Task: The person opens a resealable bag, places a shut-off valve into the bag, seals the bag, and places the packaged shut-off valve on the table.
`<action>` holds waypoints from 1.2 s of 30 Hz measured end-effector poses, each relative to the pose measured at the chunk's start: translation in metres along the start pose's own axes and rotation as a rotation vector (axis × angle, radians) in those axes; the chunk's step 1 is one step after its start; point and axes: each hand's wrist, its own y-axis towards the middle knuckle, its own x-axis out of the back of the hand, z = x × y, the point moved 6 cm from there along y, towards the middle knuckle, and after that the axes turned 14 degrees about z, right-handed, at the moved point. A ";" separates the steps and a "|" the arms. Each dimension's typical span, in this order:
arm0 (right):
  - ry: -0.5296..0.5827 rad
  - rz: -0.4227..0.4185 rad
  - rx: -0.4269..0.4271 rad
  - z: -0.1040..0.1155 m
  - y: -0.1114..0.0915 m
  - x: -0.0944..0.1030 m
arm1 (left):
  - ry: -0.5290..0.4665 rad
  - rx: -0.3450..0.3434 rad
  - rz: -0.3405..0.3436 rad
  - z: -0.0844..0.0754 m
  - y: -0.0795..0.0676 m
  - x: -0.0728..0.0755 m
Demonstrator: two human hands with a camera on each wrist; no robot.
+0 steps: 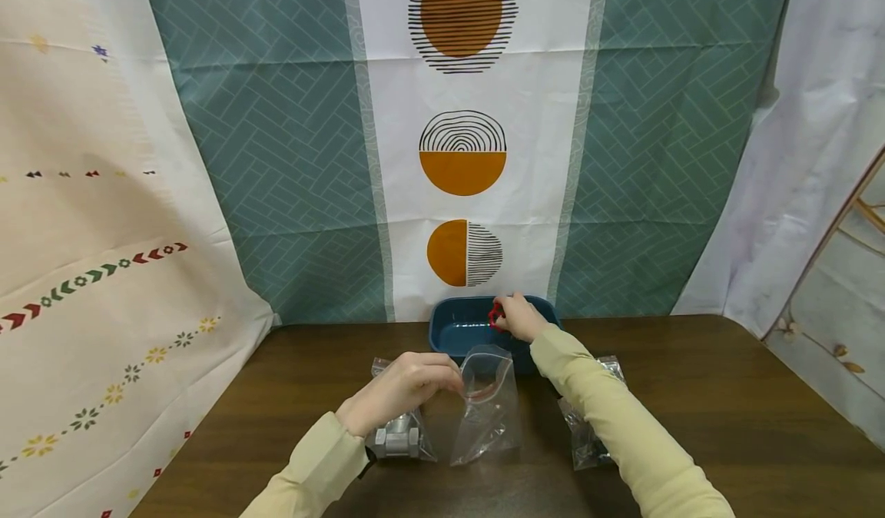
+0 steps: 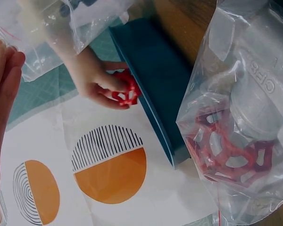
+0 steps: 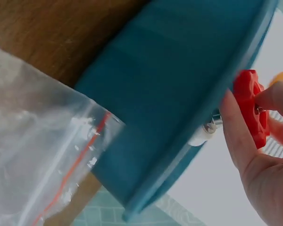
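Note:
My right hand [image 1: 522, 318] grips the red handwheel [image 1: 495, 315] of a valve at the blue bin [image 1: 442, 337]. In the right wrist view, a metal stem [image 3: 218, 118] and part of a pale body [image 3: 201, 136] show beyond the wheel; the bin's rim hides the rest. My left hand [image 1: 415, 383] pinches the top edge of a clear zip bag [image 1: 487, 430] with a red seal line, its mouth spread in front of the bin. Beneath my left forearm lies a bagged grey metal valve [image 1: 397, 441], its red handwheel [image 2: 231, 153] visible through the plastic.
Another clear bag [image 1: 588, 445] lies on the brown table [image 1: 691, 395], partly under my right sleeve. The bin stands at the table's back edge, against a hanging patterned cloth [image 1: 477, 80]. A pale embroidered cloth [image 1: 104, 310] drapes along the left side.

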 end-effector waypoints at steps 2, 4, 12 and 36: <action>0.055 -0.014 -0.001 -0.001 -0.002 0.007 | 0.010 0.002 -0.002 0.000 0.001 0.000; 0.111 -0.023 0.005 -0.001 -0.004 0.013 | 0.017 0.004 -0.003 0.000 0.001 -0.001; 0.387 -0.008 0.067 0.002 -0.015 0.034 | 0.016 0.012 0.006 -0.002 0.002 -0.001; 0.738 -0.131 0.061 0.009 -0.064 0.087 | 0.025 0.017 0.016 0.003 0.012 -0.005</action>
